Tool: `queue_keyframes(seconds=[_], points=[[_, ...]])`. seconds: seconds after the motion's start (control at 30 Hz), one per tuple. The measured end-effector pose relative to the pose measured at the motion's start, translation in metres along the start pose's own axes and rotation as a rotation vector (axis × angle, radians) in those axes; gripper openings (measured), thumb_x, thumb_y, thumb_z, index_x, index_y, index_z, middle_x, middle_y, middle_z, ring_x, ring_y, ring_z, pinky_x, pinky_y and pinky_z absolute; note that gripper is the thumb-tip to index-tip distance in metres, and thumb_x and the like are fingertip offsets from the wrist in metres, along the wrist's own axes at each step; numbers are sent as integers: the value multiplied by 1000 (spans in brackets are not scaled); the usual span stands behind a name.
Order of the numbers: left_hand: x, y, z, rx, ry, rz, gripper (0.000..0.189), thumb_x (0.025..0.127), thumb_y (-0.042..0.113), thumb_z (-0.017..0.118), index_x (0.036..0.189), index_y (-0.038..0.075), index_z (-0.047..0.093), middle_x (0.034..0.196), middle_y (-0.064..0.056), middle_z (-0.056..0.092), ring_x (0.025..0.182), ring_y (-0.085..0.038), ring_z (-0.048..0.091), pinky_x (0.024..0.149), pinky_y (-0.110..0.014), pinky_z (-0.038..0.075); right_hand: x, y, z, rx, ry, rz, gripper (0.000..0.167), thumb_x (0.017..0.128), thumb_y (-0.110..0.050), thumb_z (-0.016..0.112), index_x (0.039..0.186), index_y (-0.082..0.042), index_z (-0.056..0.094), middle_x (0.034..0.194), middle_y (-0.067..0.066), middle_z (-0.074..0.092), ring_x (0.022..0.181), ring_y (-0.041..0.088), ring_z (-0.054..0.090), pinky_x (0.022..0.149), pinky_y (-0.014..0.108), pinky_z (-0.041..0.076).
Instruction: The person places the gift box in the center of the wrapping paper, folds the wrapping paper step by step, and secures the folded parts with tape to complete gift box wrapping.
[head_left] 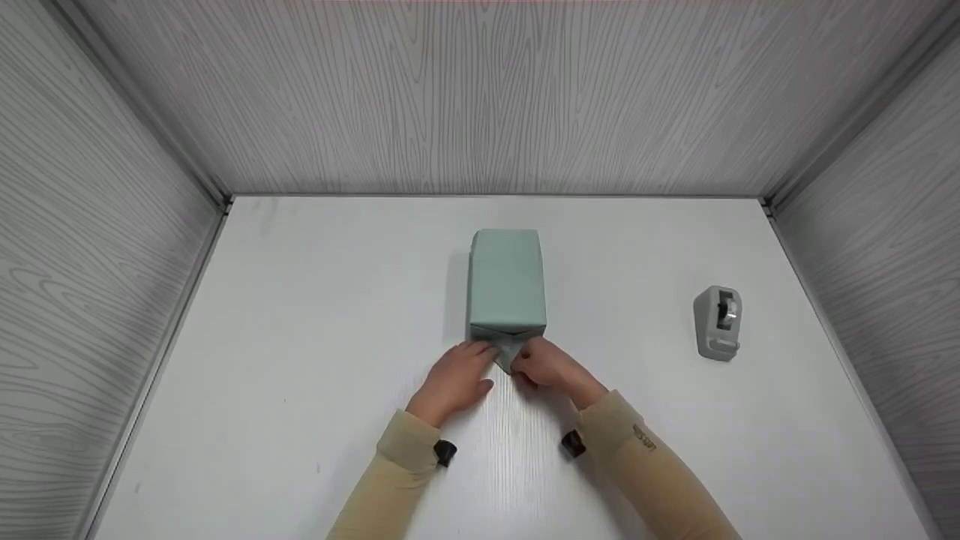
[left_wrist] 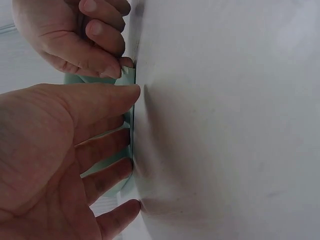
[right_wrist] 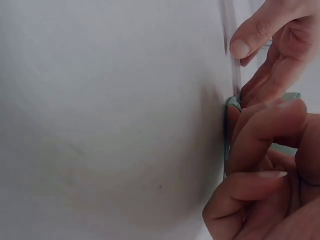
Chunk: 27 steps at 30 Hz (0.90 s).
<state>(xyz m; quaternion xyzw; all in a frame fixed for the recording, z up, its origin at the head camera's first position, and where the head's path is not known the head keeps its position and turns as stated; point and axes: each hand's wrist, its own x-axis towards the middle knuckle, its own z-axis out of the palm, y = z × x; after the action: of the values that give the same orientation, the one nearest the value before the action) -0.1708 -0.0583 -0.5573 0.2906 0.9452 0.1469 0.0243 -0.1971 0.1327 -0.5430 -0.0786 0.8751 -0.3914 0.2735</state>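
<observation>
A box wrapped in pale green paper (head_left: pixel 508 277) lies on the white table, its near end toward me. From that end a pointed paper flap (head_left: pixel 508 354) sticks out over the table. My left hand (head_left: pixel 456 377) rests at the flap's left side, fingers extended and spread along the paper in the left wrist view. On the other side my right hand (head_left: pixel 553 367) has curled fingers and pinches the flap's edge (left_wrist: pixel 129 75) between thumb and forefinger. In the right wrist view the curled fingers (right_wrist: pixel 260 132) hide most of the paper.
A grey tape dispenser (head_left: pixel 718 322) with a roll of tape stands on the table (head_left: pixel 322 300) to the right. Grey wood-grain panels (head_left: pixel 480 97) enclose the table at the back and both sides.
</observation>
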Motion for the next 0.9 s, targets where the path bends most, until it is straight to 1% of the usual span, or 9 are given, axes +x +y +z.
queue_keyframes(seconds=[0.1,0.2,0.37,0.47,0.53,0.63,0.73,0.83,0.9], points=[[0,0,0,7,-4,-4,47,89,20,72,130,2,60,130,-11,59,122,-30,52,102,-42,41,-1,0,-2,51,14,-3,29,91,-6,56,62,-5,58,51,-2,46,47,12,42,47,27,34],[0,0,1,20,-4,-7,47,89,21,73,130,3,60,129,-11,59,121,-29,52,102,-42,41,0,2,-1,81,12,2,28,93,-7,56,64,-6,57,53,-2,47,48,12,42,47,27,35],[1,0,2,42,8,2,47,88,21,73,130,4,61,129,-10,59,120,-28,53,101,-40,42,1,6,2,70,-4,-12,34,91,-5,56,59,-11,51,52,-4,43,48,10,40,47,25,33],[1,1,2,48,7,-4,47,88,21,73,130,5,61,129,-9,59,121,-28,53,101,-40,42,-1,7,1,72,-10,-15,35,90,-6,57,57,-13,50,52,-4,42,48,10,39,47,26,32],[1,2,2,51,4,-11,46,88,21,73,130,5,61,129,-9,59,121,-28,53,101,-41,42,-2,6,1,71,-18,-20,35,90,-5,57,56,-12,50,51,-4,42,47,10,38,46,26,31],[1,4,0,45,-20,-33,47,90,22,72,132,5,60,130,-10,58,123,-29,51,102,-44,41,-4,5,-1,65,-21,-29,34,90,-6,58,57,-9,51,51,-4,41,46,10,36,46,26,30],[1,4,0,41,-35,-47,47,90,23,71,132,5,60,130,-11,57,124,-30,50,102,-45,41,-5,3,-2,62,0,-19,32,91,-8,59,59,-6,56,51,-4,42,46,10,37,46,25,31],[1,4,1,47,-38,-48,48,90,24,72,132,5,60,130,-11,57,124,-29,50,103,-45,40,-4,3,0,73,26,9,29,91,-12,63,64,-4,60,52,-4,44,46,10,39,46,25,33],[1,4,1,51,-37,-48,49,90,25,72,133,5,59,130,-11,57,124,-30,50,103,-45,40,-3,3,2,64,44,18,29,91,-14,66,64,-5,61,51,-4,45,46,10,41,46,25,34]])
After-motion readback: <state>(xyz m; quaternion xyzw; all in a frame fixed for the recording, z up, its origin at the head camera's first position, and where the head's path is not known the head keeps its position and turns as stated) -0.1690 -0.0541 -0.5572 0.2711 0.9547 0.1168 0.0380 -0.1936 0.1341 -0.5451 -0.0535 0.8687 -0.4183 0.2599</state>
